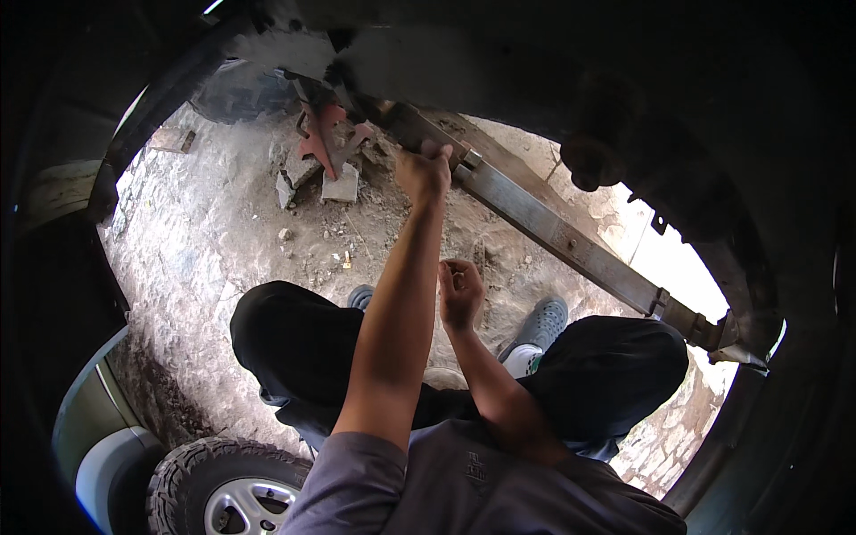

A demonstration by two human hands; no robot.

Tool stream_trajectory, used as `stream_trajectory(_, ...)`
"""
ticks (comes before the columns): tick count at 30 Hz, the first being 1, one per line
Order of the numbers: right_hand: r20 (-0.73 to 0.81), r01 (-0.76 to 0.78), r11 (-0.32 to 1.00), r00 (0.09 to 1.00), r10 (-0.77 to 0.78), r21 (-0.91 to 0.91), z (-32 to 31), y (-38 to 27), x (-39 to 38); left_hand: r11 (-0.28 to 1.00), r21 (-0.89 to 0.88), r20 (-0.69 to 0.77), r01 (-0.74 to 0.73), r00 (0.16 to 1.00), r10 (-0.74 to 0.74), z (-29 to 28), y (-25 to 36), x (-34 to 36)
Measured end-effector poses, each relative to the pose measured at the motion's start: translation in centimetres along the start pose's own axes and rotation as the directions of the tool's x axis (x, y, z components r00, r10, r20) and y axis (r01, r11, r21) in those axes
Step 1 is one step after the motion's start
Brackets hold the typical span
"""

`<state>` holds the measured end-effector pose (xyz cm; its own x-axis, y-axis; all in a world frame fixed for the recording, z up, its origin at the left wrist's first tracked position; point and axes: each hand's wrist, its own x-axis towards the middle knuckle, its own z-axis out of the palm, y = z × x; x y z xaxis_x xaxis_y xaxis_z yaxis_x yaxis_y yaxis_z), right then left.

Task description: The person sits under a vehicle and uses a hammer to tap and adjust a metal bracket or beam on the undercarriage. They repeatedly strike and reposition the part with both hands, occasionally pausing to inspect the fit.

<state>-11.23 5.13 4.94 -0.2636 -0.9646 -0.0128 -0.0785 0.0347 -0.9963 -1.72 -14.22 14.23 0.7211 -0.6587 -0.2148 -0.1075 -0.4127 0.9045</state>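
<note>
A long grey metal bar (pixel 553 227) slants across from the upper middle to the right, under the dark underside of a vehicle (pixel 499 62). My left hand (pixel 423 176) is raised with its arm stretched up, gripping the bar near its upper left end; most of its fingers are hidden. Lower down, between my knees, my right hand (pixel 462 292) is curled closed, apart from the bar. Whatever its fingers may hold cannot be made out.
A red metal stand (pixel 321 141) rises on broken concrete blocks (pixel 340 185) beyond my left hand. At the lower left lies a wheel with a knobbly tyre (pixel 169 481). Dark vehicle parts hang at the right, including a rounded fitting (pixel 592 165). Rubble dots the dirt ground (pixel 214 223).
</note>
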Motion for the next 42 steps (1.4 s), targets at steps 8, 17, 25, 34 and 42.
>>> stream_trajectory(8,0.021,-0.002,1.000,1.000,0.002,0.011,0.5,1.1,0.0,0.978,0.173,-0.196,-0.116,0.969,0.150,-0.6,-1.1,-0.8)
stream_trajectory(17,-0.032,-0.028,0.988,0.999,0.033,0.150,0.1,1.6,0.5,0.987,0.088,-0.032,-0.135,0.990,0.139,-0.7,-1.2,-2.5)
stream_trajectory(25,0.043,-0.047,0.994,0.998,0.043,0.096,0.0,1.5,-0.5,0.983,-0.163,0.112,0.082,0.992,-0.064,0.0,1.0,-0.9)
stream_trajectory(34,-0.011,-0.042,0.987,0.999,0.045,0.156,-0.6,2.1,-0.1,0.986,0.013,-0.269,-0.167,0.949,0.164,1.6,-2.4,-1.5)
stream_trajectory(42,-0.048,-0.035,0.980,0.998,0.045,0.194,0.0,1.8,0.1,0.996,0.008,-0.190,-0.086,0.978,0.086,0.6,-3.6,1.6)
